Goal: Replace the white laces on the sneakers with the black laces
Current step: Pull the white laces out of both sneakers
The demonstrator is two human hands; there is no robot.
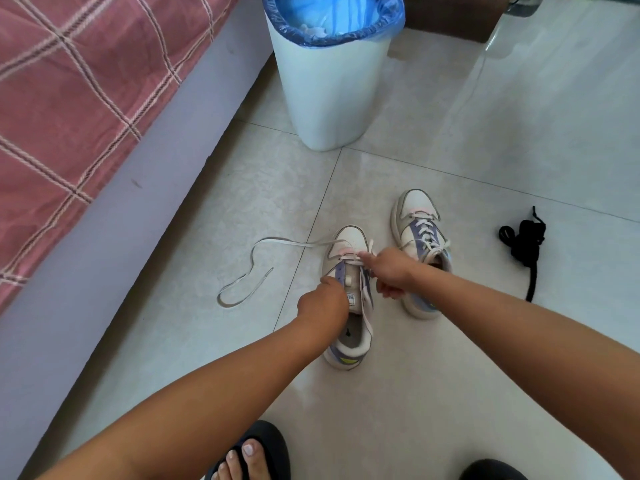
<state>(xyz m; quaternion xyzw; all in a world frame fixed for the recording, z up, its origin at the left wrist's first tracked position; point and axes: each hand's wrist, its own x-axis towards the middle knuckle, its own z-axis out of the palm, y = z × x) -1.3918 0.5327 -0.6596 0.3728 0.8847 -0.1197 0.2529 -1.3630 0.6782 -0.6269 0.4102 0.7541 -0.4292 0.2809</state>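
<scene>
Already bent over the near sneaker (349,299), both hands at its white lace (249,271).

Pinched lace at the toe eyelets with right hand (391,271); left hand (323,301) fingers closed on the side. Trailed loose toward the bed (104,133) edge. Left open floor (485,341) around second sneaker (420,251), black laces (524,244) well apart rightward.

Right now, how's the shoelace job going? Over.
Left hand steadies near sneaker; right hand pulls its white lace, mostly out. Far sneaker laced white. Black laces bundled on floor. Nothing blocking.
</scene>
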